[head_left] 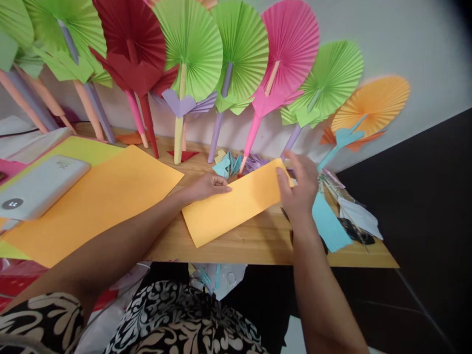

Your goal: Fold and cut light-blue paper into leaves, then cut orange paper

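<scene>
A rectangular strip of orange paper (236, 204) is held tilted over the wooden table, its right end higher than its left. My left hand (210, 188) is closed on its upper long edge, thumb lying along the paper. At the right end, my right hand (300, 184) grips the short edge with the thumb on the near face; its other fingers curve behind and are partly hidden. Left of my hands lies a larger orange sheet (121, 196), with a white power bank (46, 187) resting on the stacked paper.
Pleated paper fans on rolled-paper handles, such as a pink fan (291, 37) and an orange fan (372, 103), lean along the wall behind. Folded paper scraps (228, 164) sit beyond the strip. A blue paper piece (330, 223) and other bits lie at the table's (243, 250) right end.
</scene>
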`<state>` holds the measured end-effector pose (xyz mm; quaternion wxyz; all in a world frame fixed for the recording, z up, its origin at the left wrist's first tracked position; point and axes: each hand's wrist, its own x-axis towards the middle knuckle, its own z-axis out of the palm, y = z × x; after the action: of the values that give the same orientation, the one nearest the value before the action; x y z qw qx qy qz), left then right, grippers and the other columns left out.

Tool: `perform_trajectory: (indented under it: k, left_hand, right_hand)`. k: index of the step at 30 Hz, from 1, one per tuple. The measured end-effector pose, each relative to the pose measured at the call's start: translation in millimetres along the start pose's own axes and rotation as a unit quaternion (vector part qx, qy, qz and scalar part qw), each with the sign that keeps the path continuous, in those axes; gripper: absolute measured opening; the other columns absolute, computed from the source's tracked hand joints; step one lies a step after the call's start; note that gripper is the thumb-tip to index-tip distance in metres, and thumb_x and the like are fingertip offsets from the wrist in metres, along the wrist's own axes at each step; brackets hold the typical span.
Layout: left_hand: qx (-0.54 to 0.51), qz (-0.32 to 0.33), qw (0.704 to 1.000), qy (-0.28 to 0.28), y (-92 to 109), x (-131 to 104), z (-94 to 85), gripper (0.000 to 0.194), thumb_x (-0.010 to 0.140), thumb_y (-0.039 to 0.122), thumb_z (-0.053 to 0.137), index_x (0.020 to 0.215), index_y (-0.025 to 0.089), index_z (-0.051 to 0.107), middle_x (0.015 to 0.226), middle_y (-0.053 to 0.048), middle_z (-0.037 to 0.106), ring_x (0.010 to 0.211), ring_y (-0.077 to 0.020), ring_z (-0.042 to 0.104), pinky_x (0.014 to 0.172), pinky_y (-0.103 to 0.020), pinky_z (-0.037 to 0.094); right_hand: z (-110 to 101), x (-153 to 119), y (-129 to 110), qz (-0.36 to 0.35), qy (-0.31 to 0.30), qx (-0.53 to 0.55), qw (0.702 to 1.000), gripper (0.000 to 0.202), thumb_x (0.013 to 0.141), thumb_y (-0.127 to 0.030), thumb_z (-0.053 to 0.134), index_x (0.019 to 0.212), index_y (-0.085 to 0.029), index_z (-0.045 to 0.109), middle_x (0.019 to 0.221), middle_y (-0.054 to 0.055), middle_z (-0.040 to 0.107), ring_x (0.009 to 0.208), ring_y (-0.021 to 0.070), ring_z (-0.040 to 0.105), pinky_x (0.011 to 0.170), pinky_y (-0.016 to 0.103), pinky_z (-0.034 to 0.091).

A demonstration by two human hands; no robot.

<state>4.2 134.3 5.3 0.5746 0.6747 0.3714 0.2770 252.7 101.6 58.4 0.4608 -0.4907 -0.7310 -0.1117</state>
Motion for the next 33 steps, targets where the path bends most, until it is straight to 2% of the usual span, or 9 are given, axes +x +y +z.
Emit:
perform_trajectory:
  k: [5,7,10,13,15,19,23,27,33]
  left_hand:
    - [0.033,0.046,0.996,-0.074,3,-2,6.0,0.033,0.078,0.042,0.069,0.059,0.018,0.056,0.053,0.005,0.041,0.048,-0.0079,0.034,0.049,-0.023,0.021]
    - [0.039,0.054,0.993,-0.101,5,-4,7.1,0.03,0.078,0.04,0.07,0.06,0.018,0.06,0.053,0.005,0.044,0.048,-0.008,0.035,0.049,-0.024,0.021]
    - [-0.001,0.035,0.992,-0.119,5,-6,-1.3,0.027,0.076,0.043,0.074,0.068,0.017,0.07,0.06,0.001,0.059,0.052,-0.0108,0.048,0.05,-0.024,0.029]
    - [-0.167,0.012,0.986,-0.027,1,-2,-21.1,0.041,0.076,0.056,0.072,0.078,0.015,0.074,0.076,-0.007,0.072,0.065,-0.0186,0.063,0.058,-0.027,0.044]
    - [-0.309,0.022,0.948,0.066,0,4,-31.4,0.052,0.081,0.065,0.063,0.086,0.014,0.073,0.084,-0.011,0.074,0.076,-0.0222,0.067,0.066,-0.03,0.05]
    - [-0.447,0.052,0.886,0.113,14,9,-13.9,0.059,0.085,0.072,0.052,0.097,0.017,0.07,0.1,-0.011,0.074,0.093,-0.0232,0.069,0.076,-0.032,0.054]
    - [-0.455,0.028,0.89,0.012,42,-9,46.8,0.048,0.079,0.056,0.073,0.111,0.02,0.069,0.12,-0.01,0.07,0.118,-0.0296,0.062,0.098,-0.04,0.05]
    - [-0.476,-0.015,0.878,0.055,56,-36,93.9,0.041,0.067,0.027,0.085,0.103,0.014,0.071,0.113,-0.013,0.073,0.105,-0.03,0.067,0.097,-0.042,0.051]
    - [-0.473,-0.035,0.864,0.168,40,-51,94.4,0.037,0.063,0.026,0.087,0.095,0.013,0.072,0.099,-0.011,0.076,0.085,-0.023,0.07,0.085,-0.036,0.055]
  right_hand:
    - [-6,17,-41,-0.189,-0.351,-0.103,0.911,0.02,0.095,-0.026,0.057,0.11,-0.023,0.07,0.102,0.006,0.075,0.096,0.0233,0.067,0.107,0.047,0.034]
    - [-4,17,-47,-0.166,-0.425,-0.138,0.879,0.013,0.092,-0.028,0.062,0.096,-0.021,0.072,0.092,0.006,0.076,0.087,0.0235,0.067,0.089,0.04,0.043]
    - [-10,14,-44,-0.077,-0.466,-0.157,0.867,0.016,0.09,-0.031,0.063,0.08,-0.022,0.071,0.079,0.003,0.073,0.074,0.021,0.063,0.062,0.03,0.035]
    - [-25,9,-32,0.062,-0.382,-0.11,0.915,0.017,0.087,-0.033,0.063,0.077,-0.022,0.07,0.072,0.001,0.069,0.067,0.0183,0.058,0.057,0.029,0.029]
    - [-34,1,-24,0.194,-0.289,-0.013,0.938,0.02,0.084,-0.037,0.064,0.074,-0.021,0.068,0.066,0.0,0.065,0.062,0.0168,0.055,0.057,0.028,0.03]
    - [-35,-23,-24,0.394,-0.14,0.274,0.866,0.026,0.071,-0.046,0.072,0.069,-0.02,0.065,0.065,-0.001,0.065,0.059,0.0155,0.054,0.055,0.028,0.038]
    - [-21,-42,-43,0.414,-0.046,0.332,0.846,0.029,0.069,-0.047,0.074,0.068,-0.021,0.063,0.067,-0.001,0.063,0.061,0.015,0.053,0.058,0.028,0.042]
    - [-11,-53,-64,0.413,0.011,0.356,0.838,0.03,0.074,-0.049,0.071,0.07,-0.021,0.061,0.068,-0.002,0.061,0.06,0.0137,0.051,0.057,0.027,0.042]
    - [-10,-71,-77,0.381,0.006,0.343,0.859,0.031,0.076,-0.05,0.069,0.069,-0.021,0.061,0.067,-0.001,0.06,0.063,0.0145,0.051,0.057,0.026,0.042]
